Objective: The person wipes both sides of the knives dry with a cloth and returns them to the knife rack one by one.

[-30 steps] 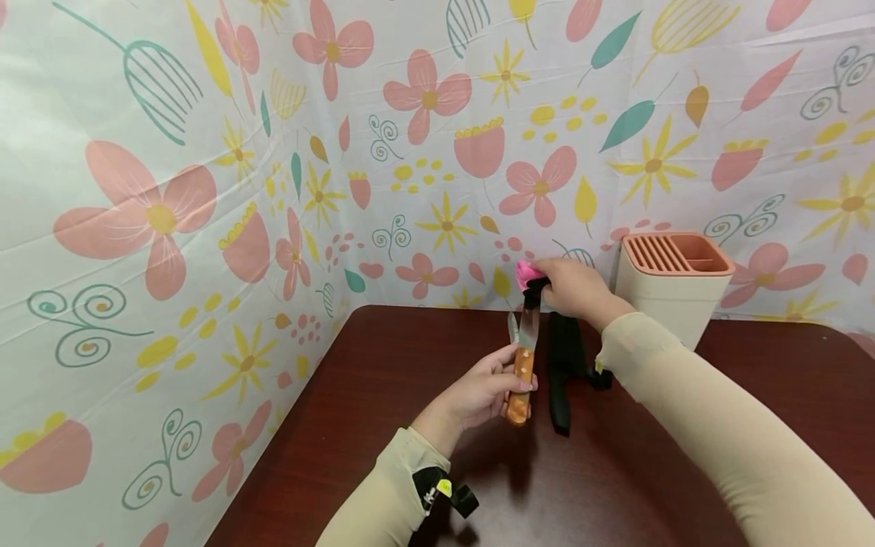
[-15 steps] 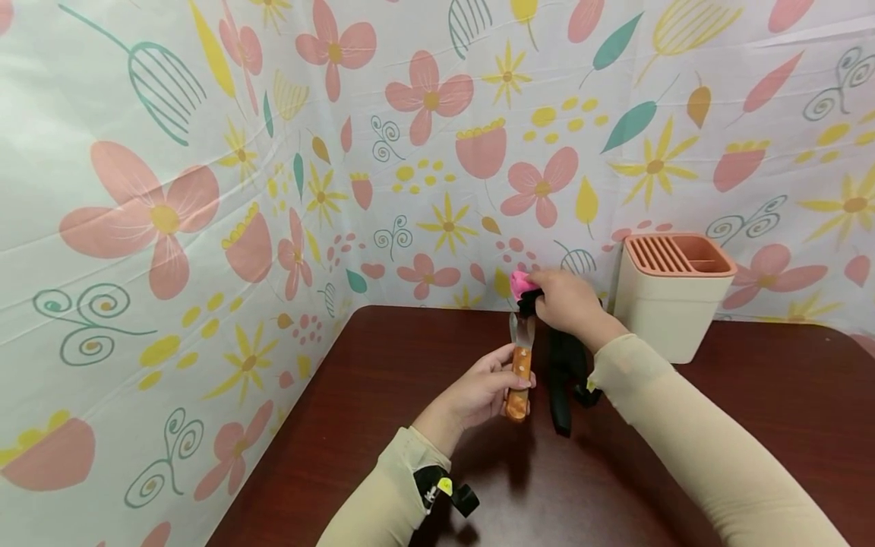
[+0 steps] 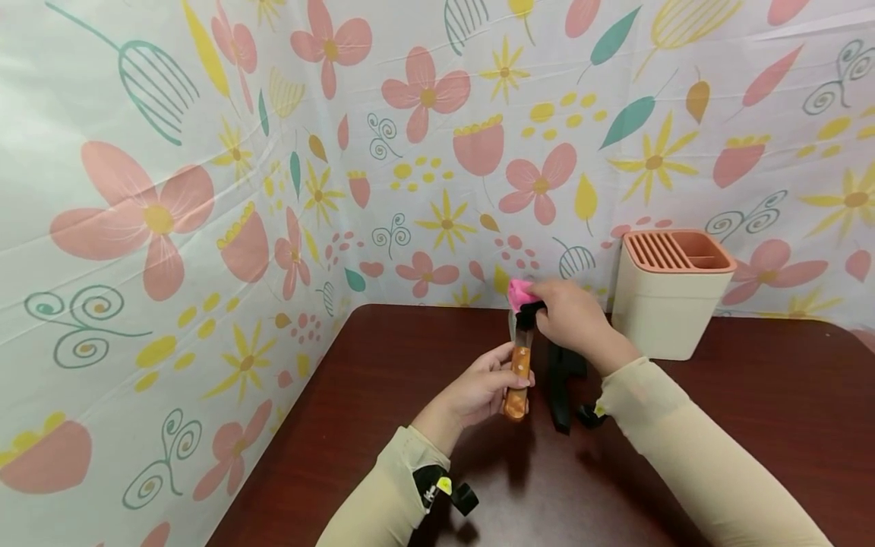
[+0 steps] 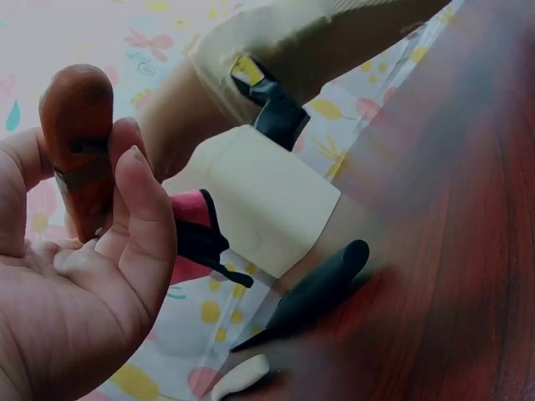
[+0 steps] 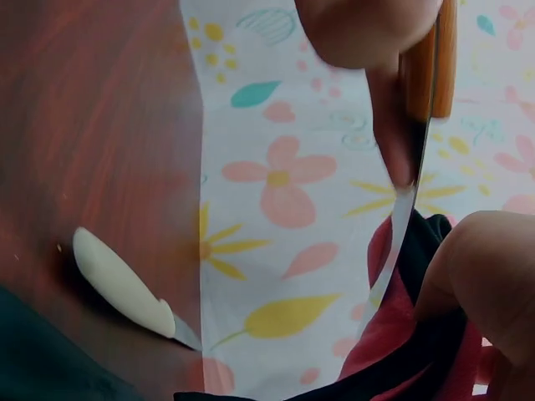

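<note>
My left hand grips the orange-brown wooden handle of a knife, blade pointing up and away. The right hand pinches a pink and black cloth against that blade, covering part of it. In the right wrist view, the bare blade runs from the handle into the folds of the cloth. A black-handled knife lies on the table under the right hand, partly hidden by it. Beyond it, a small knife with a white handle shows in the wrist views.
A cream knife block with an orange slotted top stands at the back right. The dark red-brown table meets a flower-patterned curtain behind and to the left. Black camera straps sit on both wrists.
My right hand and the cloth have slid down the blade, closer to the wooden handle. The left hand keeps its hold and stays nearly in place.
</note>
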{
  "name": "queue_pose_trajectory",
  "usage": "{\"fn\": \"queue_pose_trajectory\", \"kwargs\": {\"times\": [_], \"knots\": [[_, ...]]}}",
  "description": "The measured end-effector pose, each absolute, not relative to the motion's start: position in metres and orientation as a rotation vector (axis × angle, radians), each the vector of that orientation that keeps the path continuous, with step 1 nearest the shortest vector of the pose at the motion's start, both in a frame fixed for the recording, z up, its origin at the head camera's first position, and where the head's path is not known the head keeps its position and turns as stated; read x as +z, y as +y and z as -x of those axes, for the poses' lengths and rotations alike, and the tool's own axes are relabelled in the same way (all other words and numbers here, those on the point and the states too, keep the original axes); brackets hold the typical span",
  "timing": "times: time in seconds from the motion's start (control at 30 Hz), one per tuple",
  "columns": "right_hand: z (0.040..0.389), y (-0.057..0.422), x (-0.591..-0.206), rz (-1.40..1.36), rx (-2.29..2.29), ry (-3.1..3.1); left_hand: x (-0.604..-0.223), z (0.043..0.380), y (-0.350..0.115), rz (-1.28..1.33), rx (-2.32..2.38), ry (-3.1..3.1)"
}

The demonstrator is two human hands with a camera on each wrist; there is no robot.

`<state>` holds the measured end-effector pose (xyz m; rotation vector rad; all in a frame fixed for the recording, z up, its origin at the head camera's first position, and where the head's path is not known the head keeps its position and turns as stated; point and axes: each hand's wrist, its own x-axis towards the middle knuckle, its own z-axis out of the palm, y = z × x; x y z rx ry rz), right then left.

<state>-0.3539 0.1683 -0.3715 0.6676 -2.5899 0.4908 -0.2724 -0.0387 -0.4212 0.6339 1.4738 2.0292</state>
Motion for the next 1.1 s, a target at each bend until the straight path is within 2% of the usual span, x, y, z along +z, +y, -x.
{"fn": "queue_pose_trajectory", "kwargs": {"times": [0.43, 0.73, 1.1], "knots": [[0.315, 0.162, -0.378, -0.822, 0.35, -2.441, -0.423, 0.273, -0.039, -0.641, 2.011, 1.509], [0.294, 0.159, -0.365, -0.878, 0.293, -2.442, -0.423, 0.273, -0.039, -0.642, 2.039, 1.509], [0.283, 0.159, -0.345, -0.936, 0.265, -2.487, -0.421, 0.272, -0.04, -0.633, 2.063, 1.513]]}}
